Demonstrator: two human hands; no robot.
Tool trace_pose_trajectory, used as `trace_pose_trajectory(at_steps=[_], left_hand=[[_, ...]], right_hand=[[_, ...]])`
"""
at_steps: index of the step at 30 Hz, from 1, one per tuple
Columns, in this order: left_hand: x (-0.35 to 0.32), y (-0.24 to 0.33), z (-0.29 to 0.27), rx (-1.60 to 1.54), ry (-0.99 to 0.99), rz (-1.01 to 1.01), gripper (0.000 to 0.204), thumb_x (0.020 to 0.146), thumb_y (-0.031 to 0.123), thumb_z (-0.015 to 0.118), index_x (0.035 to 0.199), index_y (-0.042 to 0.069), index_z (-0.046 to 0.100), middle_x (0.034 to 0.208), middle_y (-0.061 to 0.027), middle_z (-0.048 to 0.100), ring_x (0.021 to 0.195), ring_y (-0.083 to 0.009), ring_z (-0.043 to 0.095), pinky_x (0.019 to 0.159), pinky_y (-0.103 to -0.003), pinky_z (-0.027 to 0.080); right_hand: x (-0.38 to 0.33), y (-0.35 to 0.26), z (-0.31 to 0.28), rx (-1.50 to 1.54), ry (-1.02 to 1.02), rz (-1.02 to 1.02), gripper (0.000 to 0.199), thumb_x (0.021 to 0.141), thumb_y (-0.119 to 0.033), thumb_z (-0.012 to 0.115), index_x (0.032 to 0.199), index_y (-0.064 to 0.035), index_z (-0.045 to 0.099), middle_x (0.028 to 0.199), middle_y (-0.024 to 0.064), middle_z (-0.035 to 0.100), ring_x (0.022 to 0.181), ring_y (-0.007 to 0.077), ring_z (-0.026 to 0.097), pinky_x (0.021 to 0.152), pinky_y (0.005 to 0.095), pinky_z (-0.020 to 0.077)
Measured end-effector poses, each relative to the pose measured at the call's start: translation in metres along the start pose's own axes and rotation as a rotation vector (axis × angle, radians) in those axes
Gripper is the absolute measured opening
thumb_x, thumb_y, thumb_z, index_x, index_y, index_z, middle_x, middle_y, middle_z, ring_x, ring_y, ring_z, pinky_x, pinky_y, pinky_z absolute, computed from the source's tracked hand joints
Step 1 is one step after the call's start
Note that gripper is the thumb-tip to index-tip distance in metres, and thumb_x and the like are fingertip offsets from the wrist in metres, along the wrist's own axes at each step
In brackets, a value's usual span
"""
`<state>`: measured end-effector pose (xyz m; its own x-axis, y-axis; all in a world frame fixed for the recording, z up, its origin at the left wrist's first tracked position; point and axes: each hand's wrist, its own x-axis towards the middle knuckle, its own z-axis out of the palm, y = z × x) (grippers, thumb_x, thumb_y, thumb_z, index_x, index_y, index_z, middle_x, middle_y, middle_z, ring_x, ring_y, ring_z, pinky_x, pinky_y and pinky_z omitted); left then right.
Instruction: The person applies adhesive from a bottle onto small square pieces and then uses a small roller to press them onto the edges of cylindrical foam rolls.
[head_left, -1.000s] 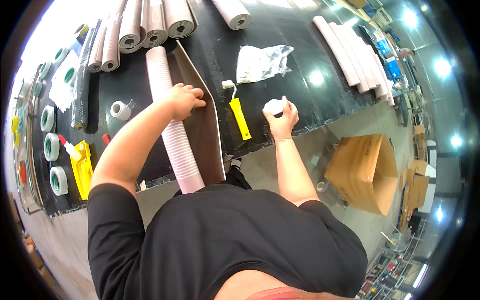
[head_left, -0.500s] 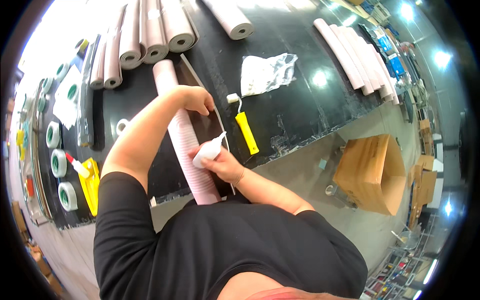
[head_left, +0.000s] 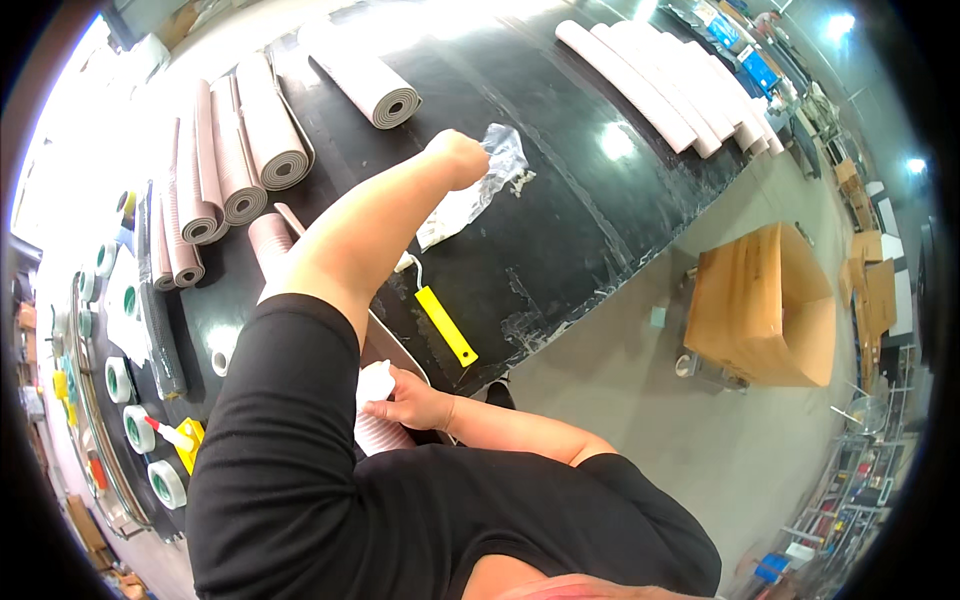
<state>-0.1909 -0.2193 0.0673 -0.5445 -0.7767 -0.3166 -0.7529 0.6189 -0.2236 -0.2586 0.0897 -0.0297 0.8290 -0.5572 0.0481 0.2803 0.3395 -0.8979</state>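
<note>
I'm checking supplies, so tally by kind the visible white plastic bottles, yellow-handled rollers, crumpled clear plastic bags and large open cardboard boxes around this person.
White plastic bottles: 2, one in the right hand, one red-tipped
Yellow-handled roller: 1
Crumpled clear plastic bag, at the left hand: 1
Large open brown cardboard box: 1
Total: 5

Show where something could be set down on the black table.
Bare black tabletop lies between the yellow-handled roller, the plastic bag and the pale pink rolls at right. The left side is crowded with tape rolls and rolled mats. The left hand is at the bag.
</note>
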Motion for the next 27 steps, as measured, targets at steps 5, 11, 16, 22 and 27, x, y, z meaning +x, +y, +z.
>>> trace_pose_trajectory(at_steps=[5, 11, 16, 22, 27], left_hand=[[0.007, 0.004, 0.028, -0.233, -0.036, -0.166, 0.019, 0.086, 0.016, 0.06, 0.098, 0.019, 0.075, 0.1, -0.0059, 0.073, 0.094, -0.0284, 0.07, 0.078, -0.041, 0.054], [0.014, 0.002, 0.048, -0.345, -0.017, -0.351, 0.025, 0.088, 0.017, 0.056, 0.107, 0.02, 0.071, 0.105, -0.0089, 0.071, 0.099, -0.03, 0.068, 0.084, -0.041, 0.053], [0.009, 0.017, 0.044, -0.53, 0.002, -0.566, 0.032, 0.086, 0.017, 0.058, 0.115, 0.023, 0.069, 0.113, -0.0095, 0.07, 0.104, -0.0296, 0.067, 0.089, -0.04, 0.052], [0.005, 0.014, 0.046, -0.747, 0.159, -0.617, 0.034, 0.087, 0.02, 0.056, 0.119, 0.023, 0.068, 0.116, -0.0087, 0.07, 0.108, -0.028, 0.067, 0.096, -0.038, 0.05], [0.011, -0.008, 0.073, -0.96, 0.257, -0.572, 0.044, 0.076, 0.021, 0.077, 0.118, 0.015, 0.069, 0.103, -0.0097, 0.072, 0.096, -0.0203, 0.068, 0.086, -0.034, 0.052]], right_hand=[[-0.001, 0.001, -0.006, -0.045, -0.039, -0.045, 0.034, 0.094, -0.011, 0.066, 0.124, -0.005, 0.051, 0.113, 0.0025, 0.062, 0.106, 0.0113, 0.056, 0.097, 0.0306, 0.0437], [-0.002, -0.004, -0.006, -0.013, -0.045, -0.022, 0.032, 0.094, -0.009, 0.065, 0.123, -0.0046, 0.051, 0.109, 0.0025, 0.061, 0.105, 0.0118, 0.056, 0.097, 0.0306, 0.0438], [-0.002, -0.004, -0.005, -0.022, -0.017, -0.024, 0.029, 0.092, -0.011, 0.066, 0.119, -0.0046, 0.056, 0.113, 0.0076, 0.065, 0.108, 0.0171, 0.06, 0.098, 0.0325, 0.0441], [-0.003, 0.0, -0.01, -0.007, -0.022, -0.034, 0.029, 0.092, -0.012, 0.066, 0.119, -0.0063, 0.057, 0.113, 0.0077, 0.065, 0.109, 0.0179, 0.059, 0.099, 0.0327, 0.0432], [-0.003, -0.001, -0.01, -0.003, -0.04, 0.001, 0.031, 0.092, -0.014, 0.066, 0.12, -0.0057, 0.056, 0.114, 0.0073, 0.065, 0.108, 0.0172, 0.06, 0.099, 0.0325, 0.0434]])
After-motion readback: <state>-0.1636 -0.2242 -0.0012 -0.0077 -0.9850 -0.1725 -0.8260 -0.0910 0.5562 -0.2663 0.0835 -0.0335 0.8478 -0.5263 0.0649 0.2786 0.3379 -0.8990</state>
